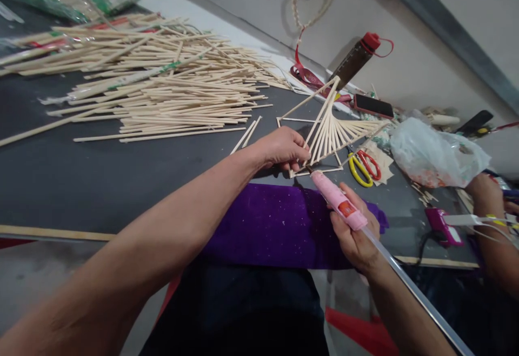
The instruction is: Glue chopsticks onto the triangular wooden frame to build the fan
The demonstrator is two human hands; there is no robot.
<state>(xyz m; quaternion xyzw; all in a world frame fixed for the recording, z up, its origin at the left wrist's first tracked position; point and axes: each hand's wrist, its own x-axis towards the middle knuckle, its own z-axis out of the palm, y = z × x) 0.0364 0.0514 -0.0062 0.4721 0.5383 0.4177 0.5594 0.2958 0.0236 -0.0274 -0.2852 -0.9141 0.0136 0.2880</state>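
Observation:
A frame of pale wooden sticks (pixel 333 135) stands on the dark table, its sticks fanned out in a twisted slope. My left hand (pixel 286 147) pinches a wooden stick at the near left corner of this frame. In my right hand (pixel 357 231) is a pink hot glue gun (pixel 338 199), with a long clear glue stick (pixel 417 288) running out of its back. The gun's dark tip is at the low edge of the frame, close to my left fingertips; the exact contact is hidden. Under both hands lies a purple cloth (pixel 279 229).
A large heap of loose sticks (pixel 182 85) covers the table's far left. Scissors (pixel 360 169), a plastic bag (pixel 438 150), a phone (pixel 373 105) and a bottle (pixel 352 64) stand or lie to the right. Another person's hand (pixel 484 193) is at the right edge.

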